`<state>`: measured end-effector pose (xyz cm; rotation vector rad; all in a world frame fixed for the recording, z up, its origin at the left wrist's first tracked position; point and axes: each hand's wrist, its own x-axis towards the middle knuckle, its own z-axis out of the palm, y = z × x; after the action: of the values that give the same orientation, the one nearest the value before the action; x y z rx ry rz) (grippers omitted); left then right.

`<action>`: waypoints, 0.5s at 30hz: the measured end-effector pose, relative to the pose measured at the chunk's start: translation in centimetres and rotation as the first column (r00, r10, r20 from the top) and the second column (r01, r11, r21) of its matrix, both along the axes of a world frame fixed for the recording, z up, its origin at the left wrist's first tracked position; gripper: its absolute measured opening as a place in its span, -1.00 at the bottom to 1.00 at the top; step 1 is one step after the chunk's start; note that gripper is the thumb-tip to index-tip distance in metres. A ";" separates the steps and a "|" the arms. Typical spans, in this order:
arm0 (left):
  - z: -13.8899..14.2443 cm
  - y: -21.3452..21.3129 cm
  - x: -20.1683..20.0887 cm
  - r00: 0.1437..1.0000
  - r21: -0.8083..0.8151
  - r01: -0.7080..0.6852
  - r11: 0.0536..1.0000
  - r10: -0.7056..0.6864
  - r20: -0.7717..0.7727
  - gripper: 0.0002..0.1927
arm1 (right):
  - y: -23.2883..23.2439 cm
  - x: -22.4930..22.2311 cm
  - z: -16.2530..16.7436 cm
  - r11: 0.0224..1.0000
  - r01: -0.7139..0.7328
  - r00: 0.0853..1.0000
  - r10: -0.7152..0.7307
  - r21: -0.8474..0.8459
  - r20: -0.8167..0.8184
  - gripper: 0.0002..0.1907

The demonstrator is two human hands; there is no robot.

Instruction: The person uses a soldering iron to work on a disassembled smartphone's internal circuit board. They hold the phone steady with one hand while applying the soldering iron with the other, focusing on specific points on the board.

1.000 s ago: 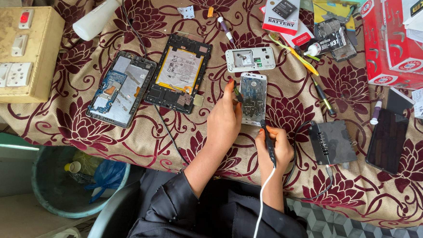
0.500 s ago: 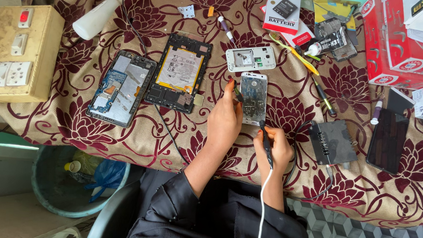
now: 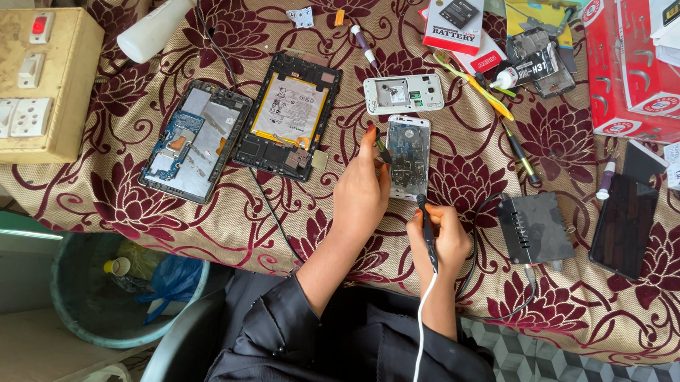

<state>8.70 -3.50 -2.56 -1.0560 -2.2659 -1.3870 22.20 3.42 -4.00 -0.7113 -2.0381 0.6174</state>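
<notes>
Two hands work at the middle of a cloth-covered table [image 3: 221,231] with a dark red flower pattern. The left hand [image 3: 362,190] grasps small tweezers [image 3: 382,149] between its fingertips, and the tips touch the left edge of the opened white phone [image 3: 408,156], which lies flat just at 1 o'clock from this hand. The right hand [image 3: 440,236] is clenched around a dark pen-like tool [image 3: 428,230] with a white cable [image 3: 420,327] running down toward the body; its tip points at the lower edge of the phone, at 11 o'clock from the hand.

Directly at 12 o'clock from the phone, a white phone back part [image 3: 403,93] lies near it but apart. At 9 o'clock sits an opened tablet with a yellow battery [image 3: 288,115], and further in the same direction an opened tablet with a blue board [image 3: 196,141]. At 3 o'clock from the right hand a dark grey flat box [image 3: 536,228] lies near, leaving only a narrow strip of cloth between. The table edge runs close below both wrists; under it at 8 o'clock stands a bin [image 3: 78,309].
</notes>
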 end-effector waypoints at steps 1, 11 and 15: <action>0.0 0.0 0.0 1.000 -0.004 -0.001 1.000 0.001 0.003 -0.25 | -0.1 0.0 0.0 1.000 0.001 1.000 -0.001 -0.015 -0.004 -0.82; -0.1 0.1 0.0 1.000 -0.004 -0.001 1.000 0.001 0.003 -0.25 | -0.1 0.0 0.1 1.000 -0.009 1.000 0.009 -0.007 -0.022 -0.82; 0.1 0.0 0.0 1.000 0.004 0.003 1.000 -0.003 0.002 -0.26 | -0.1 0.1 0.3 1.000 -0.010 1.000 0.010 -0.007 0.001 -0.83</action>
<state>8.71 -3.50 -2.49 -1.0577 -2.2630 -1.3942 22.33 3.32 -3.72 -0.7057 -2.0422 0.6301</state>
